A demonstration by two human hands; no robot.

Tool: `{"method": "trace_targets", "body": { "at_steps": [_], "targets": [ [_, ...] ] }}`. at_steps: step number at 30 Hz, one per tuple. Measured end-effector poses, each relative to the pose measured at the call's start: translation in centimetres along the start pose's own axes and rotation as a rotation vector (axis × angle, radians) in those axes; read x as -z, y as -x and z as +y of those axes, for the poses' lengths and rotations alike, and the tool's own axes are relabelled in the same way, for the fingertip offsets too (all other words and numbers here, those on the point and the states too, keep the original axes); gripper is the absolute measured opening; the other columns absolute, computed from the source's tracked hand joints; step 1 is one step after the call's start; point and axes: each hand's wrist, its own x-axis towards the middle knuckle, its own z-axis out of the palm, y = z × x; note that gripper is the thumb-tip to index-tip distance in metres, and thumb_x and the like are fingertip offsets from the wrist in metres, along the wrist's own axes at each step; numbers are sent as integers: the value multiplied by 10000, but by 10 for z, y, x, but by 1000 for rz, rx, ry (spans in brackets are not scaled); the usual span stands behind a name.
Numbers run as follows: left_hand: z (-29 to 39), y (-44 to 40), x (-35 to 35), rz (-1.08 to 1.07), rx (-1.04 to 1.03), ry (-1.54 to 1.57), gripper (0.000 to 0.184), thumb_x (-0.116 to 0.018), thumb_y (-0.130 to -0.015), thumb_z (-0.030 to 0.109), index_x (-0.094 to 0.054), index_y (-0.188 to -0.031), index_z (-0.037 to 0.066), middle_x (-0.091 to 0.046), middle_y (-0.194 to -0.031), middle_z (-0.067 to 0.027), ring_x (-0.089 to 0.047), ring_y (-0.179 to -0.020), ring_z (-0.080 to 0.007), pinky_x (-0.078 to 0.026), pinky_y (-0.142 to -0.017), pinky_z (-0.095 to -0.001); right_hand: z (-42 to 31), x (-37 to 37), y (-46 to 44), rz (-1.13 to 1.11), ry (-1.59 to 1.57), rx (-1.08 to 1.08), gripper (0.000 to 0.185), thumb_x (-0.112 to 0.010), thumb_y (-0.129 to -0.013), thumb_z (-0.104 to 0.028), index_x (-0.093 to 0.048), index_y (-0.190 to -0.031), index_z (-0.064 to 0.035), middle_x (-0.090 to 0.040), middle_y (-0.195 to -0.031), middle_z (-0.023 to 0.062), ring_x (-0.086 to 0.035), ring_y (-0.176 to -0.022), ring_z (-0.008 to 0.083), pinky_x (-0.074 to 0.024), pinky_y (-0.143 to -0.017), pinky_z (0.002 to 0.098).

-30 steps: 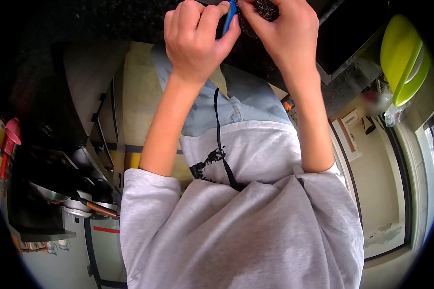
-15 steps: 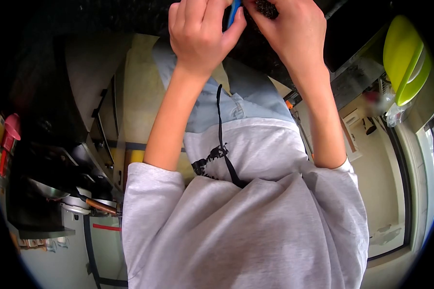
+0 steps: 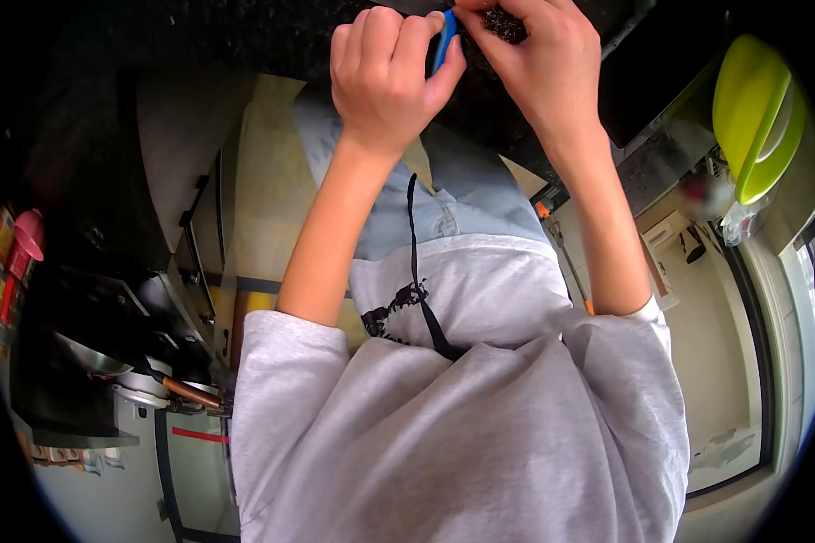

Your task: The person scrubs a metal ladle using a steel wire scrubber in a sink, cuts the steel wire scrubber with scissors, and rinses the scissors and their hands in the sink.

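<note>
At the top of the view, my left hand point(image 3: 380, 86) is closed with its thumb and fingers around a narrow blue object point(image 3: 444, 41), seen nearly edge on. My right hand point(image 3: 552, 72) is beside it, its thumb and fingertips pinched together close to the blue object's upper end. A dark, speckled, wiry-looking patch point(image 3: 503, 25) shows inside the curve of my right thumb and fingers. Whether my right hand grips it cannot be made out. Both hands are over a black speckled countertop point(image 3: 272, 36).
Lime-green bowls point(image 3: 750, 118) are stacked at the right, near a clear plastic bag point(image 3: 741, 222). On the left, a pan with a brown handle point(image 3: 190, 391) and a white pot point(image 3: 143, 396) sit on the stove side. Dark cabinet fronts point(image 3: 177, 154) stand left of my legs.
Both hands appear slightly lower in the view, and more of the blue object shows. The surroundings have shifted a little with the camera. The left hand still holds the blue object.
</note>
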Motion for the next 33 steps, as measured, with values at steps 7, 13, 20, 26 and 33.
{"method": "trace_targets", "body": {
  "at_steps": [7, 13, 20, 26, 33],
  "targets": [
    [4, -2, -4, 9, 0, 12, 256, -844, -702, 188, -713, -907, 112, -578, -806, -3, -564, -741, -207, -393, -661, -354, 18, 14, 5, 84, -245, -56, 142, -777, -754, -46, -711, -880, -53, -606, -808, 95, -644, -738, 296, -525, -665, 359],
    [4, -2, -6, 45, -21, 8, 224, -821, -708, 198, -685, -865, 112, -479, -774, -35, -546, -708, -217, -385, -632, -357, 16, -1, -1, 72, -78, -71, 142, -768, -756, -39, -714, -887, -45, -611, -812, 107, -641, -752, 288, -507, -671, 350],
    [7, -2, -5, 1, 26, 22, 260, -851, -696, 192, -711, -903, 118, -568, -833, -5, -547, -747, -215, -404, -674, -351, 37, 3, -15, -14, -192, -203, 145, -765, -798, -103, -700, -887, -10, -687, -841, 146, -682, -819, 294, -520, -747, 365],
    [5, -1, -3, -17, 28, 27, 262, -847, -700, 179, -703, -909, 114, -575, -833, -13, -557, -751, -215, -403, -672, -353, 41, 17, -24, -302, -339, -355, 259, -804, -815, -203, -691, -913, 9, -713, -844, 93, -655, -810, 134, -515, -778, 308],
    [5, -5, -1, -41, 30, 57, 240, -822, -732, 143, -691, -930, 108, -605, -793, -6, -585, -736, -204, -396, -677, -359, 76, 18, -42, -624, -414, -234, 279, -798, -848, -228, -718, -976, 7, -713, -872, 84, -640, -836, 131, -508, -773, 296]
  ]
}}
